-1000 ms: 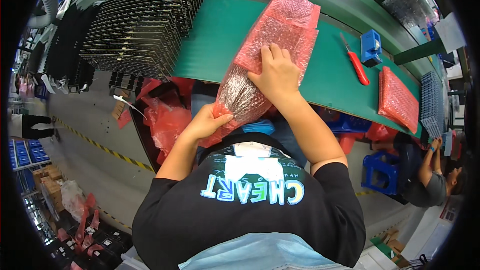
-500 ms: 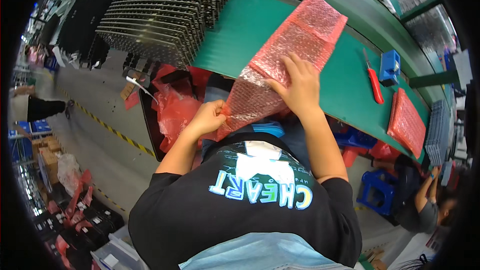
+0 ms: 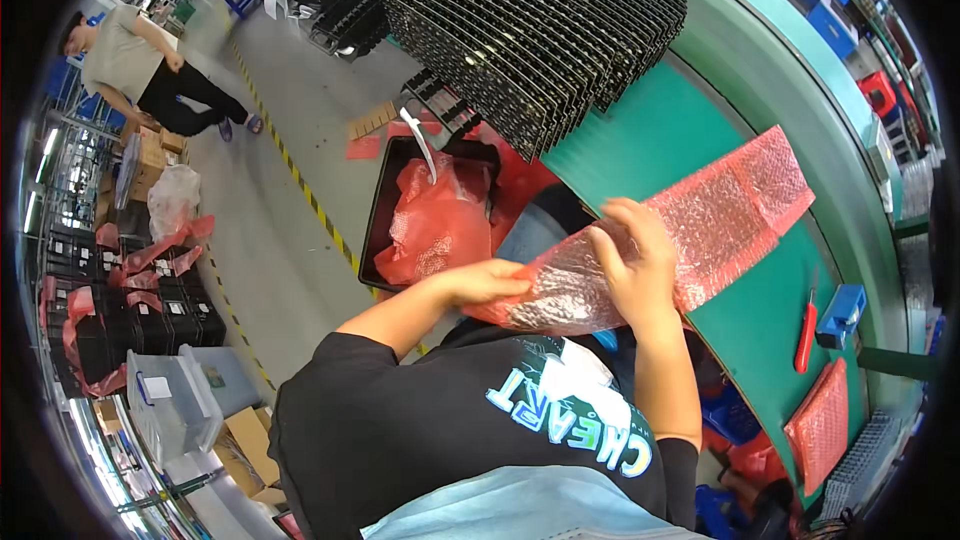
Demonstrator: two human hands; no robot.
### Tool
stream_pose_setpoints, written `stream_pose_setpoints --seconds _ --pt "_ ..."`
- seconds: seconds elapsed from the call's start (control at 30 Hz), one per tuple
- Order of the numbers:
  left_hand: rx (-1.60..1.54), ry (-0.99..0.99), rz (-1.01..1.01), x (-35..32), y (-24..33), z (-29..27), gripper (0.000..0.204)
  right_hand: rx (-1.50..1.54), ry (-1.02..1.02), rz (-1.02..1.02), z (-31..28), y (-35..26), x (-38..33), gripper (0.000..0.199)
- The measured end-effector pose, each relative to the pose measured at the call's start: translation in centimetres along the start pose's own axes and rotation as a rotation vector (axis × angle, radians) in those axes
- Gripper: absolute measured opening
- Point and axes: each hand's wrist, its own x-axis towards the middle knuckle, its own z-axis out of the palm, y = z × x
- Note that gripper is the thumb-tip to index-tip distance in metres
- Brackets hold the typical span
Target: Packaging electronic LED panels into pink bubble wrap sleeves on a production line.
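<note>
A long strip of red bubble wrap (image 3: pixel 715 230) stretches from my lap across the green table top, its near end raised off the table edge. My left hand (image 3: pixel 490 282) is closed on that near end, with the wrap pinched between thumb and fingers. Farther along, my right hand (image 3: pixel 640 260) grips the strip, its fingers curled at the upper edge and its thumb towards my left hand. Whether anything lies inside the wrap cannot be made out.
Dark perforated metal plates (image 3: pixel 530 30) stand in a row on the green table (image 3: pixel 650 145). A black bin (image 3: pixel 375 230) holds red plastic. Rightward lie a red-handled tool (image 3: pixel 806 335), a blue block (image 3: pixel 842 315) and another red bubble-wrap piece (image 3: pixel 822 425). A person (image 3: pixel 150 70) stands far left.
The view has swung left, so the scene sits farther right. My right hand has gone from lying spread on the wrap to gripping it. The wrap's near end is more bunched.
</note>
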Motion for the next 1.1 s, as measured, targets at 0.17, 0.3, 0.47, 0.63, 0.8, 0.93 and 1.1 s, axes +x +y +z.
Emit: stream_pose_setpoints --seconds 0.17,0.3,0.47,0.63,0.8,0.93,1.1 --pt "-0.504 0.269 0.192 1.0 -2.8 -3.9 0.026 0.143 -0.041 0.16 3.4 -1.1 4.1 0.037" --pt "-0.965 0.548 0.172 1.5 0.5 -7.0 0.028 0.078 -0.07 0.114 5.9 -0.8 5.6 0.037" --pt "-1.213 0.794 0.436 4.2 2.9 -6.6 0.029 0.055 0.014 0.105 7.7 -1.1 5.7 0.037" --pt "-1.328 0.674 0.493 6.5 0.6 -7.1 0.027 0.047 0.037 0.096 8.0 -1.4 6.0 0.033" --pt "-1.411 0.427 0.468 8.5 -0.8 -8.0 0.025 -0.02 0.085 0.019 10.0 -1.7 6.7 0.028" --pt "-1.253 0.633 0.46 8.8 -0.8 -8.3 0.02 -0.141 0.139 -0.136 10.7 -1.6 7.3 0.023" --pt "-1.176 0.547 0.621 8.4 0.1 -7.9 0.018 -0.087 0.121 -0.146 12.1 -0.4 8.7 0.021"
